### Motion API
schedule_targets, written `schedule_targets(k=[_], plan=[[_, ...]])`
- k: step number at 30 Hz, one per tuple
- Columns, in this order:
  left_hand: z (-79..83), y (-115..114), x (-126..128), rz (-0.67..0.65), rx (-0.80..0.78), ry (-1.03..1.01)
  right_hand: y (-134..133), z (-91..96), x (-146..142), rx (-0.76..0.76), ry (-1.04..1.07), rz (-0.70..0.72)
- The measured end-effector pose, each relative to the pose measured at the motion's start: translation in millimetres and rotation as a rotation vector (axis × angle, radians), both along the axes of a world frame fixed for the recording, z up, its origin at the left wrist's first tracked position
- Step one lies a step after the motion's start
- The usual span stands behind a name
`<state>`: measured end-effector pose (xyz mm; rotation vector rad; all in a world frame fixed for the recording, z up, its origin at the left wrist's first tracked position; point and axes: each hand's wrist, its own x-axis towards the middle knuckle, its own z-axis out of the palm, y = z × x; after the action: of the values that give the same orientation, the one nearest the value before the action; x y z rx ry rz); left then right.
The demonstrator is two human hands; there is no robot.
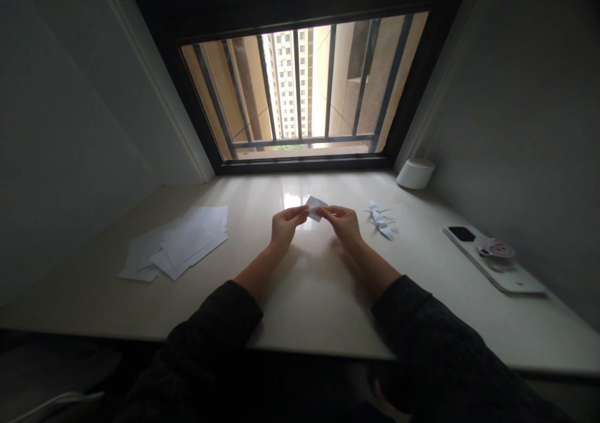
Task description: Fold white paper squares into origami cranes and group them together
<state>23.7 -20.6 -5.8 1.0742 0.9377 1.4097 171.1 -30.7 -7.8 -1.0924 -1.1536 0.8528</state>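
While twelve o'clock belongs to the barred window [300, 92], the action sits just below it: a small piece of paper [315, 207], pale and squarish, turned askew so one corner points up toward the glass. Its surface looks smooth and flat, its edges crisp; any creases are too faint to tell from here. And where is it? Right between the hands! The left hand [284, 226] pinches its near-left side between thumb and fingers, with the paper at that hand's two o'clock. The right hand [344, 224] pinches the opposite side, fingertips over the edge, and has the paper at ten o'clock. Whether it touches the pale tabletop [309, 304], we cannot tell. Round the paper's clock we go: loose white sheets [187, 238] overlap between eight and nine, pointed folded paper figures [380, 219] cluster near three, a phone [492, 260] lies between three and four, and a white container [415, 174] stands between two and three.
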Motion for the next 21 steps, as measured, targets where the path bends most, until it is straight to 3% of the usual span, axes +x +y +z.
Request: schedule_targets(k=[7, 15, 21], plan=[[-0.8, -0.5, 2.2, 0.040, 0.000, -0.038, -4.5, 5.1, -6.6, -0.055, 0.143, -0.017], [-2.7, 0.7, 3.2, 0.032, -0.036, -0.090, 0.6, -2.4, -8.0, -0.043, 0.235, 0.034], [3.1, -1.1, 0.0, 0.029, 0.107, 0.063, -0.1, -1.7, -7.4, -0.048, 0.212, 0.031]])
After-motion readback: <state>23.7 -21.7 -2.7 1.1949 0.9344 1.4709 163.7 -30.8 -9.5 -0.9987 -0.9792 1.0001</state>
